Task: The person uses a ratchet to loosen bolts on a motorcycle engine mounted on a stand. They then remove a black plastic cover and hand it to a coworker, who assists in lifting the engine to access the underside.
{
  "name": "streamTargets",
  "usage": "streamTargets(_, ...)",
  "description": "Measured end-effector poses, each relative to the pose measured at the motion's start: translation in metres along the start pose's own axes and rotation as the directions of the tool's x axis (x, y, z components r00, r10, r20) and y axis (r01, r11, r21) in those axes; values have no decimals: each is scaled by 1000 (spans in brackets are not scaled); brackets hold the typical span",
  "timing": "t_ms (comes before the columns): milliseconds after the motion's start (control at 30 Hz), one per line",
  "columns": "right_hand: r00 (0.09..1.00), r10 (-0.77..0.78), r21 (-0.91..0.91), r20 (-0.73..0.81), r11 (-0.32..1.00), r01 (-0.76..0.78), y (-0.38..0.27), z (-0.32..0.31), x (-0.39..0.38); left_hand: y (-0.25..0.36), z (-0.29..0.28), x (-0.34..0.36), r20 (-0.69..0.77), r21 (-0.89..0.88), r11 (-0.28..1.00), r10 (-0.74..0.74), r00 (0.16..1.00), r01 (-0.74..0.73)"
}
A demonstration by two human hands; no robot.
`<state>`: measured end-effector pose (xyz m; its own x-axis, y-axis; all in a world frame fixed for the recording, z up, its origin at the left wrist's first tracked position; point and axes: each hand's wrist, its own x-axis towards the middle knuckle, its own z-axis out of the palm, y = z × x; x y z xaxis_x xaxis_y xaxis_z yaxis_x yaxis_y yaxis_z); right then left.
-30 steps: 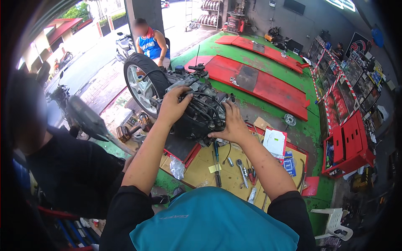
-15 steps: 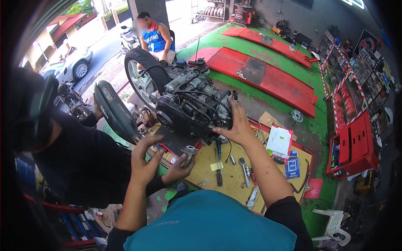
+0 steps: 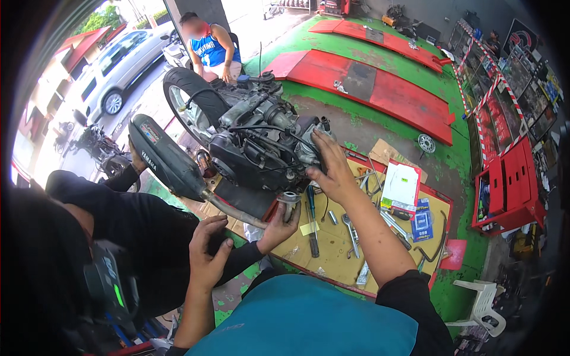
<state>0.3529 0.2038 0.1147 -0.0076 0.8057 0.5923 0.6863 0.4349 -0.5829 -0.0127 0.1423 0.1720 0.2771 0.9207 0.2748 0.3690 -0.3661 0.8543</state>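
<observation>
My right hand (image 3: 325, 169) grips the right end of a dark scooter engine (image 3: 243, 154), which has a rear wheel (image 3: 181, 104) attached at its back left. My left hand (image 3: 208, 252) is raised below the engine, fingers loosely bent and apart, holding nothing. Just right of it a co-worker's hand (image 3: 276, 231) grips the flanged end of an exhaust pipe (image 3: 249, 219). The pipe runs to a long black muffler (image 3: 163, 154), held at the co-worker's other hand (image 3: 138, 155). Screwdrivers (image 3: 313, 237), a ratchet (image 3: 351, 234) and other tools lie on yellow cardboard (image 3: 291, 258) below my right hand.
A co-worker (image 3: 124, 231) leans in close on my left; another person (image 3: 211, 47) sits behind the wheel. Red lift platforms (image 3: 398, 107) lie on the green floor. A red tool cabinet (image 3: 504, 196) and white plastic chair (image 3: 484, 308) stand at right; a silver car (image 3: 116, 77) is outside.
My left hand has left the engine and dropped down. The co-worker has brought the muffler and pipe in, the pipe's end now just under the engine. A car has appeared on the street.
</observation>
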Motion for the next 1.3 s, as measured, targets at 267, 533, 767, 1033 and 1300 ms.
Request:
streamTargets(267, 902, 114, 121, -417, 990, -69, 22, -29, -27, -4, 25, 31, -3, -15, 998, 58, 998, -58)
streamTargets(533, 591, 685, 195, -426, 707, -680, 64, 33, -203, 16, 61, 90, -81, -40, 967, 246, 966, -250)
streamTargets(767, 562, 798, -224, 219, 602, -767, 21, 98, -325, 17, 81, 150, -222, 254, 886, 443, 869, -387)
streamTargets(1033, 493, 777, 73, -392, 560, -825, 41, 42, -337, -10, 77, 197, -75, 235, 947, 241, 968, -218)
streamTargets(1300, -165, 983, -573, -85, -184, -799, 62, -58, -444, -20, 74, 196, -43, 340, 899, 308, 950, -276)
